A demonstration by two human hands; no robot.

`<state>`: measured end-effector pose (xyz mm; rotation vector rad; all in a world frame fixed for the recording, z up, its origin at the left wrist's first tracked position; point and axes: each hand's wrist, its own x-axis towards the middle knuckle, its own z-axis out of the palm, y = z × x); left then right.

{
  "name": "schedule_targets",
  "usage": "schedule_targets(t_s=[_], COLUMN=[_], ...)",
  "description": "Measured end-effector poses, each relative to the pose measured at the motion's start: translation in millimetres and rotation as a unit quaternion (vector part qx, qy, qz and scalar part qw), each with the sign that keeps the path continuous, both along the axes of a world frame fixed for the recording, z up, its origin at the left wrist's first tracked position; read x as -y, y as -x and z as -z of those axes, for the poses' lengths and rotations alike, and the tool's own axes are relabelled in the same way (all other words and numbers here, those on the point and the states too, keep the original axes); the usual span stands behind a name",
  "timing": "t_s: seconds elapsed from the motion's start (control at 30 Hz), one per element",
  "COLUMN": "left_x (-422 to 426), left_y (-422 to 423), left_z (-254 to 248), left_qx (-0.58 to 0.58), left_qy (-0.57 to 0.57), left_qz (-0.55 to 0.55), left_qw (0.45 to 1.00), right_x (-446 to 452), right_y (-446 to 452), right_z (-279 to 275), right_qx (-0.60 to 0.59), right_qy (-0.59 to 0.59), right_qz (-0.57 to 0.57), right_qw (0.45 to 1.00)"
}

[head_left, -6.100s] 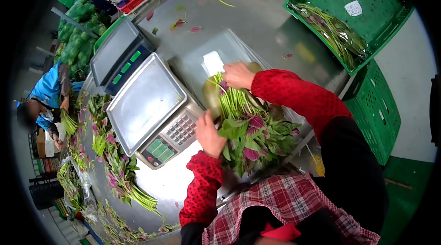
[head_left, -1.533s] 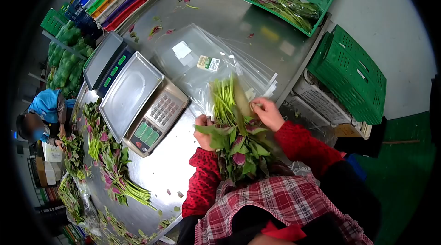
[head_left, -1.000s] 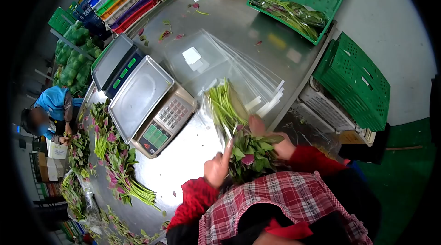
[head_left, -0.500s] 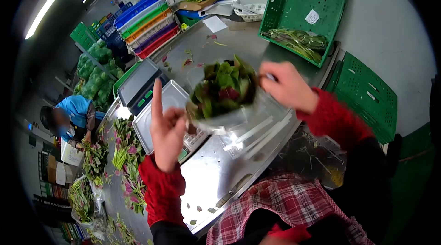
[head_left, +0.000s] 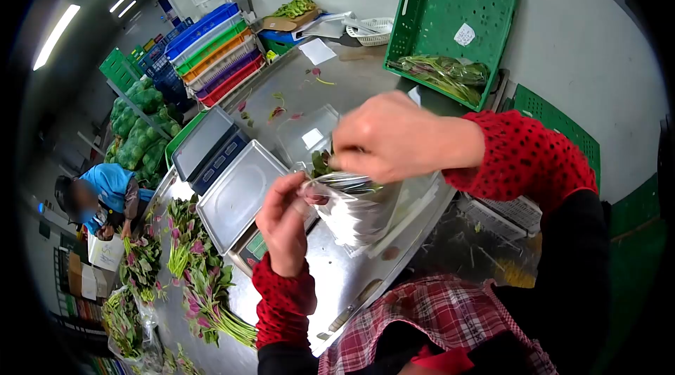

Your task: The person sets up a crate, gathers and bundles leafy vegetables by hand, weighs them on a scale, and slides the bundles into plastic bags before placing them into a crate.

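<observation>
The steel table (head_left: 351,86) carried the work. A co-worker (head_left: 109,188) stood beyond its left edge. The green crate (head_left: 457,2) was at the far right corner, tilted, with a bagged bunch (head_left: 444,76) inside. A scale (head_left: 242,195) stood left of the hands, toward the table's left edge, with a second scale (head_left: 213,146) just beyond it. Nearer that left edge, loose leafy bunches (head_left: 200,297) were noted.

The plastic bag (head_left: 358,217) was held over the near side of the table, inside the near edge. Its mouth faced up and its long axis ran down from there toward the near edge; contact with the steel could not be confirmed.

The right hand (head_left: 397,136) was over the mouth, fingers bent inward at the opening; whether they gripped film or leaves could not be told. The left hand (head_left: 285,224) was closed, finger and thumb, on the mouth's left rim, so the bag lay to its right. Neither hand was clearly nearer the opening. A few leaves (head_left: 321,162) showed between them at the mouth.
</observation>
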<state>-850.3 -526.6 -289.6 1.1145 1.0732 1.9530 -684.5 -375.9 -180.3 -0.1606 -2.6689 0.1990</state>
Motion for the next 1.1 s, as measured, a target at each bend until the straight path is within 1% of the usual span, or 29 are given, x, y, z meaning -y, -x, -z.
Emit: schedule_targets(t_s=[0.03, 0.07, 0.1, 0.13, 0.17, 0.2, 0.23, 0.27, 0.3, 0.37, 0.4, 0.47, 0.5, 0.53, 0.57, 0.63, 0.7, 0.73, 0.77, 0.8, 0.83, 0.9, 0.93, 0.97, 1.0, 1.03, 1.1], left_x=[4.6, 5.9, 6.8, 8.8, 8.9, 4.3, 3.4, 3.8, 3.3, 5.3, 3.8, 2.1, -2.7, -8.2, -11.3, -12.9, -12.0, -9.5, -9.9, -8.4, -7.4, -10.2, -8.2, -6.2, -6.4, -2.2, -3.2], left_y=[-16.8, -22.2, -23.7, -22.7, -21.6, -23.8, -24.5, -24.8, -26.0, -18.1, -13.8, -5.6, -3.8, -2.9, -3.4, -3.9, -7.2, -11.2, -13.2, -15.7, -18.3, -14.8, -15.3, -11.7, -8.7, -4.8, 0.2], left_z=[-5.5, 2.8, 14.5, 28.3, 42.3, 50.8, 56.7, 61.4, 59.5, 26.7, -1.3, -51.6, -63.7, -56.5, -35.0, -0.4, 17.6, 15.6, 21.3, 22.2, 21.9, 11.7, -8.0, -25.5, -48.4, -64.6, -73.1], left_qx=[-0.092, -0.17, -0.247, -0.39, -0.52, -0.544, -0.58, -0.6, -0.619, -0.603, -0.558, -0.531, -0.549, -0.571, -0.611, -0.713, -0.739, -0.756, -0.757, -0.761, -0.763, -0.712, -0.677, -0.643, -0.586, -0.531, -0.488], left_qy=[-0.03, -0.042, -0.055, -0.065, -0.072, -0.094, -0.091, -0.108, -0.126, -0.13, -0.13, -0.118, -0.123, -0.131, -0.146, -0.225, -0.211, -0.202, -0.219, -0.222, -0.226, -0.228, -0.213, -0.205, -0.187, -0.122, -0.081], left_qz=[-0.056, -0.08, -0.105, -0.188, -0.266, -0.273, -0.248, -0.247, -0.245, -0.283, -0.269, -0.208, -0.168, -0.155, -0.212, -0.245, -0.201, -0.174, -0.165, -0.156, -0.148, -0.139, -0.164, -0.189, -0.161, -0.107, -0.04], left_qw=[0.994, 0.981, 0.962, 0.899, 0.808, 0.788, 0.77, 0.753, 0.735, 0.735, 0.774, 0.813, 0.809, 0.795, 0.749, 0.617, 0.607, 0.597, 0.593, 0.59, 0.587, 0.649, 0.685, 0.713, 0.772, 0.832, 0.868], right_x=[6.3, 12.3, 14.1, 16.1, 18.1, 16.8, 15.5, 14.2, 11.2, 9.5, 10.3, 11.5, 13.6, 16.1, 20.4, 27.0, 26.6, 23.1, 20.7, 23.6, 21.9, 16.6, 14.1, 13.9, 11.6, 9.4, 4.2], right_y=[0.1, -0.8, -0.8, -0.8, -0.8, -2.6, -5.8, -9.0, -13.5, -25.6, -34.1, -47.1, -52.1, -55.6, -55.7, -49.0, -36.0, -31.4, -27.8, -23.5, -24.2, -25.5, -30.3, -36.9, -45.7, -54.0, -68.3], right_z=[-5.5, -13.7, -15.2, -16.6, -18.0, -16.4, -16.8, -17.3, -21.9, -36.8, -45.0, -63.7, -70.2, -76.2, -77.6, -69.7, -39.0, -14.1, 0.7, -0.8, -5.5, -24.9, -35.6, -42.7, -52.5, -61.3, -74.0], right_qx=[0.001, 0.101, 0.139, 0.176, 0.214, 0.228, 0.235, 0.242, 0.211, 0.18, 0.164, 0.134, 0.121, 0.115, 0.11, 0.144, 0.188, 0.169, 0.168, 0.17, 0.172, 0.247, 0.26, 0.26, 0.246, 0.235, 0.206], right_qy=[0.004, 0.039, 0.059, 0.078, 0.096, 0.118, 0.13, 0.142, 0.118, 0.07, 0.033, -0.045, -0.078, -0.106, -0.132, -0.135, -0.083, -0.041, -0.003, 0.035, 0.037, 0.105, 0.108, 0.095, 0.065, 0.033, -0.045], right_qz=[0.002, 0.011, 0.016, 0.022, 0.029, 0.008, -0.002, -0.012, -0.03, -0.04, -0.038, -0.023, -0.014, 0.0, 0.018, 0.055, 0.073, 0.052, 0.038, 0.024, 0.026, 0.021, 0.013, 0.004, -0.005, -0.011, -0.017], right_qw=[1.0, 0.994, 0.988, 0.981, 0.972, 0.966, 0.963, 0.96, 0.97, 0.98, 0.985, 0.99, 0.989, 0.988, 0.985, 0.979, 0.976, 0.983, 0.985, 0.985, 0.984, 0.963, 0.959, 0.961, 0.967, 0.971, 0.977])
